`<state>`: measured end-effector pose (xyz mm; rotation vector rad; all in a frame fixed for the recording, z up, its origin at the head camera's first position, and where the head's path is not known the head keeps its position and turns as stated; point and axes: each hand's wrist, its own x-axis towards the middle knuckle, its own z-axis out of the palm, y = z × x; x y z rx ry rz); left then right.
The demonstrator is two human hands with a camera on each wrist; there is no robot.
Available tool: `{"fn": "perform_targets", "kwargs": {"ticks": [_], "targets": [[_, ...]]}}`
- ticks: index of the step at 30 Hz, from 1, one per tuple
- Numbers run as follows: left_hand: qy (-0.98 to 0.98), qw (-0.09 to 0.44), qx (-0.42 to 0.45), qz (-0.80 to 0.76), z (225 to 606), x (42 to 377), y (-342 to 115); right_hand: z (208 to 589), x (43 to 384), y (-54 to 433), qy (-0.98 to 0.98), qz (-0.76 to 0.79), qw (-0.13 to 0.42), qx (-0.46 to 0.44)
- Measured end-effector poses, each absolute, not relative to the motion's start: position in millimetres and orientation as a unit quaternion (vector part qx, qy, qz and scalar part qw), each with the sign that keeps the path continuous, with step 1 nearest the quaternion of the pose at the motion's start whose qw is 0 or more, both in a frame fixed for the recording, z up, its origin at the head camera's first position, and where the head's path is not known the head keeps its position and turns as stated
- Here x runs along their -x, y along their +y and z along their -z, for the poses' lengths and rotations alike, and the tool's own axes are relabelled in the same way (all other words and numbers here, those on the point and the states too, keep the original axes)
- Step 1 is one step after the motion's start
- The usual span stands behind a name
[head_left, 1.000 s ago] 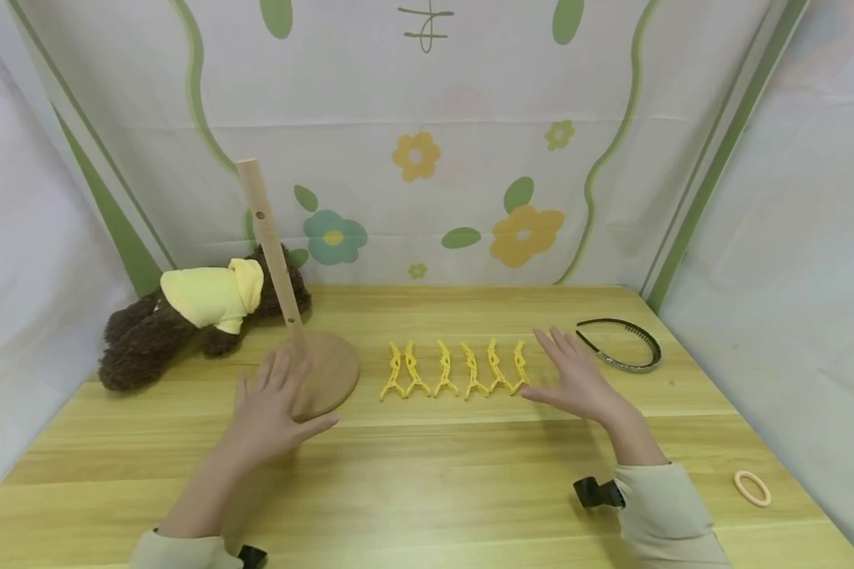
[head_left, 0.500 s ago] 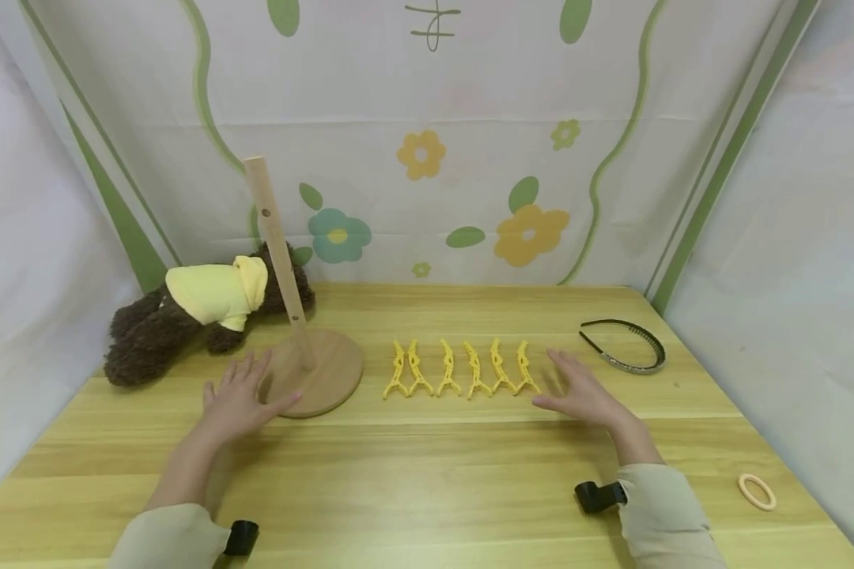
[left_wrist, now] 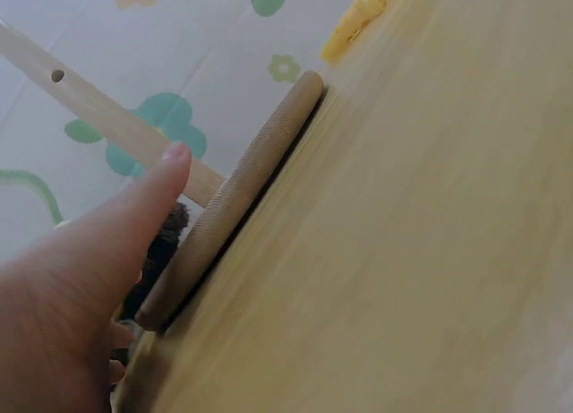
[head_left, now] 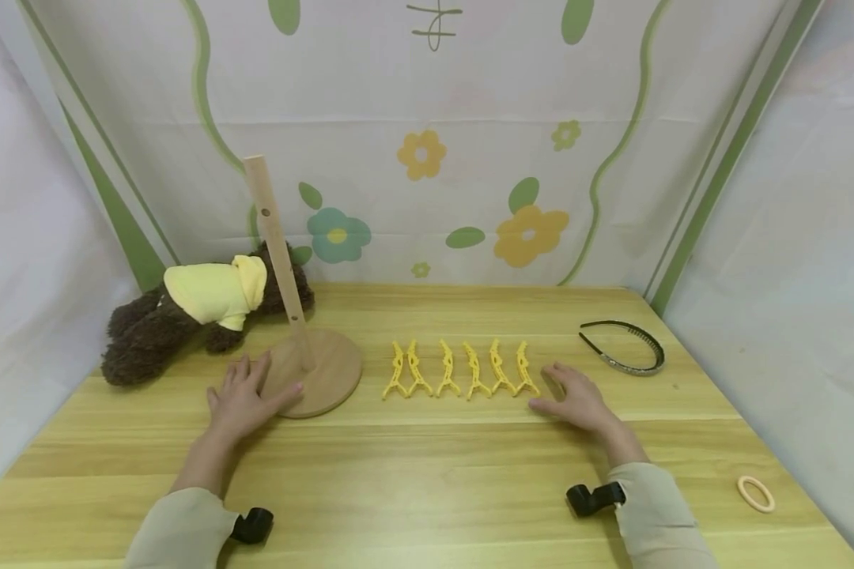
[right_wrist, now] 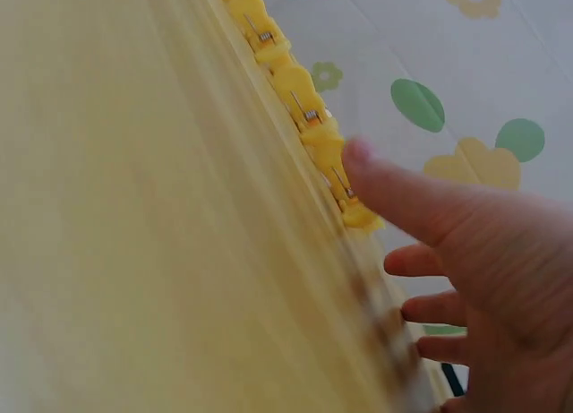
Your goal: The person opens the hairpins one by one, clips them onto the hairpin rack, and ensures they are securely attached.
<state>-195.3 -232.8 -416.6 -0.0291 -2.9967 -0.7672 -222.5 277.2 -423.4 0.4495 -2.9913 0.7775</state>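
My left hand (head_left: 242, 401) is at the left edge of a round wooden base (head_left: 330, 371), fingers spread and thumb reaching over its near rim. From that base rises a wooden post (head_left: 277, 253) with holes along it. A row of several yellow hair clips (head_left: 447, 370) lies to the right of the base. Just right of the last clip is my right hand (head_left: 576, 399), holding nothing, with its thumb toward the clips. In the right wrist view the thumb overlaps the nearest hair clip (right_wrist: 336, 171), and the small metal springs of the clips show.
Behind the post lies a dark brown plush toy (head_left: 206, 304) in a yellow hoodie. A black headband (head_left: 636, 348) rests at the right rear of the wooden table (head_left: 427, 490). Near the right edge is a pale ring (head_left: 756, 494). A flower-patterned cloth (head_left: 370, 95) hangs behind.
My left hand has come off from in front of the base to its left edge. My right hand has lowered toward the table beside the clips, its fingers drawing in slightly.
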Motion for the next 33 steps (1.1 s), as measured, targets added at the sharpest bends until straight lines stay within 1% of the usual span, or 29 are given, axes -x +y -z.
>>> {"fn": "perform_targets", "kwargs": {"ticks": [9, 13, 19, 22, 29, 33], "targets": [[-0.977, 0.040, 0.006, 0.208, 427.6, 197.7, -232.6, 436.0, 222.2, 277.0, -0.950, -0.273, 0.078, -0.129], [-0.977, 0.039, 0.007, 0.209, 427.7, 196.5, -232.4, 438.5, 223.2, 278.4, -0.944, -0.288, 0.094, -0.132], [-0.977, 0.041, 0.010, 0.210, 430.2, 195.9, -233.9, 438.5, 223.7, 278.0, -0.938, -0.303, 0.102, -0.130], [-0.977, 0.042, 0.010, 0.210, 431.4, 196.4, -234.7, 438.1, 223.9, 275.4, -0.943, -0.297, 0.104, -0.110], [-0.977, 0.041, 0.007, 0.208, 431.4, 196.9, -234.8, 433.9, 222.1, 265.1, -0.959, -0.266, 0.082, -0.050], [-0.977, 0.041, 0.008, 0.209, 430.6, 197.0, -233.9, 431.1, 221.6, 263.6, -0.956, -0.277, 0.091, -0.036]]}}
